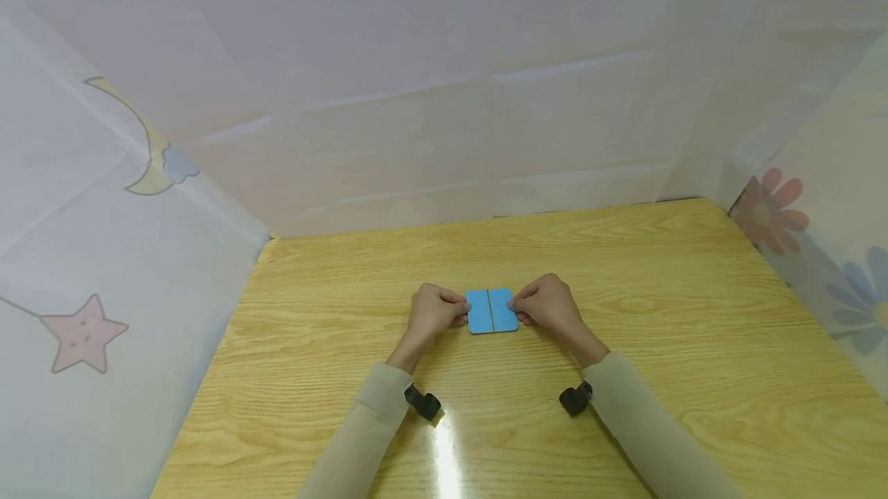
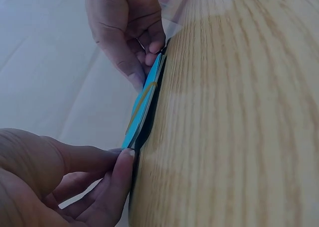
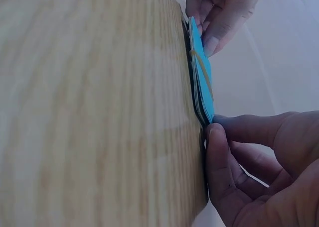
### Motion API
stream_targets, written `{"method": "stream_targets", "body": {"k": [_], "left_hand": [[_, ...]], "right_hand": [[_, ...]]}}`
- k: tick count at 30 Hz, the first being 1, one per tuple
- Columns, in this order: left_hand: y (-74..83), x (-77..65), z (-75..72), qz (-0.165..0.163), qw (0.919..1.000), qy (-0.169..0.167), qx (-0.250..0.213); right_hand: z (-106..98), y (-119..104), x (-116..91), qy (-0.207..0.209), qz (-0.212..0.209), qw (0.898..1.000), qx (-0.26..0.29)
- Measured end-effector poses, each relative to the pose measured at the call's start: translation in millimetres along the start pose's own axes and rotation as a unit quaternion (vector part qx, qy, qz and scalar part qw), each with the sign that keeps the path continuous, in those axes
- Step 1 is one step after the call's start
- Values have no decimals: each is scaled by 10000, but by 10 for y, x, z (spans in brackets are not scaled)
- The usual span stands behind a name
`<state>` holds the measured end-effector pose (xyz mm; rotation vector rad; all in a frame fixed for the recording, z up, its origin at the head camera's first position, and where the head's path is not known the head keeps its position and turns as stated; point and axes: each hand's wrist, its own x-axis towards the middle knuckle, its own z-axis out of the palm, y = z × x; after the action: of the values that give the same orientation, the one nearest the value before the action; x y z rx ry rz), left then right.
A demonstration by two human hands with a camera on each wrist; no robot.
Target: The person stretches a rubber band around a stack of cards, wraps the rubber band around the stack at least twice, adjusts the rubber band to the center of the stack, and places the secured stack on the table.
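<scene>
A thin stack of blue cards with rounded corners lies between both hands, close over the wooden table. Around its middle runs a yellowish rubber band. My left hand pinches the stack's left edge between thumb and fingers. On the opposite edge, my right hand pinches it the same way. In the left wrist view the layered edge of the cards shows, with the band wrapped across. The right wrist view shows the stack from its other side, thumb on top and a finger beneath.
The wood-grain table reaches to a pale cloth wall behind. Side cloths carry a star, a moon and flowers. A small black camera is strapped at each wrist.
</scene>
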<state>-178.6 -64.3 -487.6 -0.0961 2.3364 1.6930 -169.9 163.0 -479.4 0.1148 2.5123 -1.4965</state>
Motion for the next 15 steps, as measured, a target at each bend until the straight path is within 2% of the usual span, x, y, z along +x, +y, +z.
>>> {"method": "stream_targets", "body": {"k": [6, 15], "left_hand": [[13, 12, -1, -53, 10000, -15, 60], [6, 19, -14, -10, 9998, 4, 181]], "right_hand": [[-14, 8, 21, -57, -80, 9999, -133], [-10, 8, 30, -90, 52, 9998, -174]]}}
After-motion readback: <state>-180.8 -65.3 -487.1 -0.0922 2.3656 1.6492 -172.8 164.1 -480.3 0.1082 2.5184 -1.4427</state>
